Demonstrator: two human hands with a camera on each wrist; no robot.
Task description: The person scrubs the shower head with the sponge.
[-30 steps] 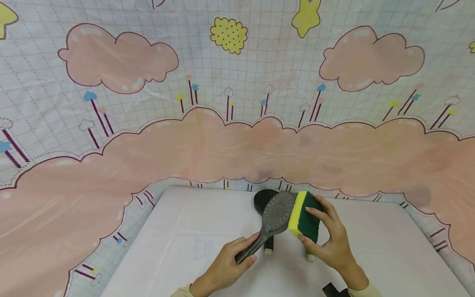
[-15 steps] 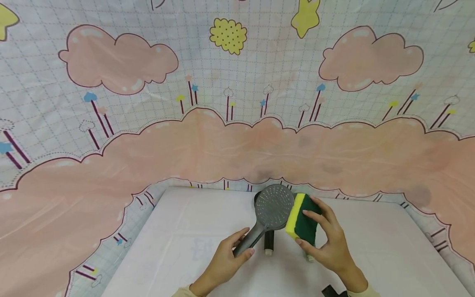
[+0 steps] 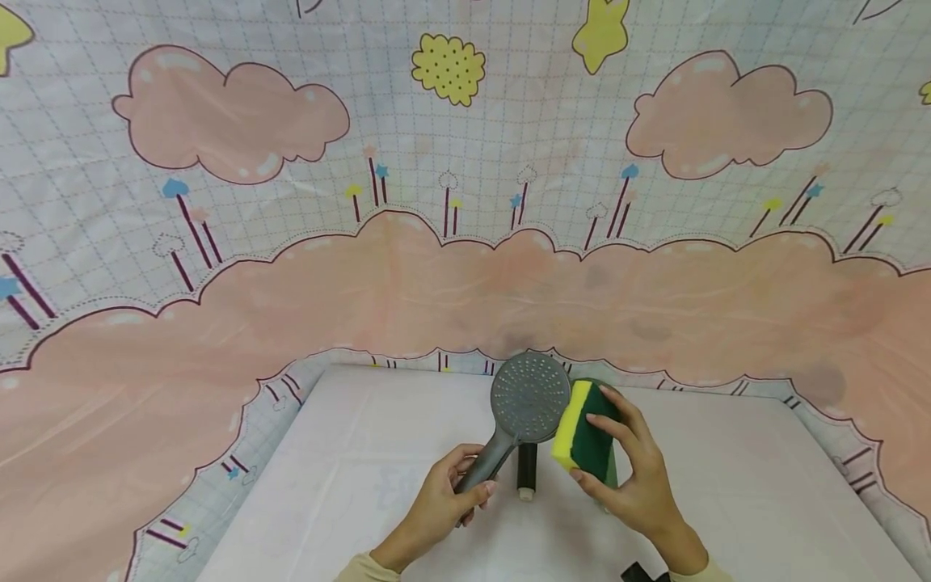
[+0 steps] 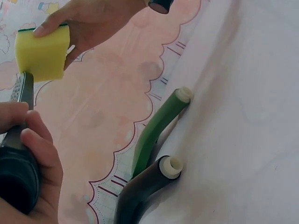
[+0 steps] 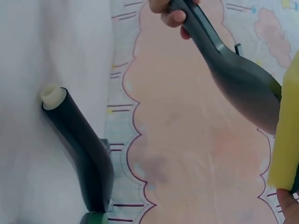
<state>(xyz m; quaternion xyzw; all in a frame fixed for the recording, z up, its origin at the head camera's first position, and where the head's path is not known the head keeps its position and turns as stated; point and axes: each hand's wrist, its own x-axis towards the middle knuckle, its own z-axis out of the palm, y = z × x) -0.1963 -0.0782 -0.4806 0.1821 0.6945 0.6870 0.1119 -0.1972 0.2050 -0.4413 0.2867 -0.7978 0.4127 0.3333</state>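
My left hand (image 3: 440,499) grips a grey shower head (image 3: 529,398) by its handle, held above the white table with its nozzle face toward the head camera. Between thumb and fingers of my right hand (image 3: 640,469) is a sponge (image 3: 591,432), yellow on one side and dark green on the other. Its yellow side is turned to the shower head's right rim. In the left wrist view the sponge (image 4: 41,53) meets the tip of the shower head (image 4: 27,88); whether they press together I cannot tell.
On the table (image 3: 349,453) lie a black shower head (image 3: 527,469), its head hidden behind the grey one, and a green shower head (image 4: 156,128), mostly hidden by the sponge in the head view. A cloth printed with pink clouds (image 3: 465,299) rises behind the table.
The grey shower head has swung up and left, its face turning more toward the head camera. The sponge and right hand have shifted slightly left. Both holds stay the same.
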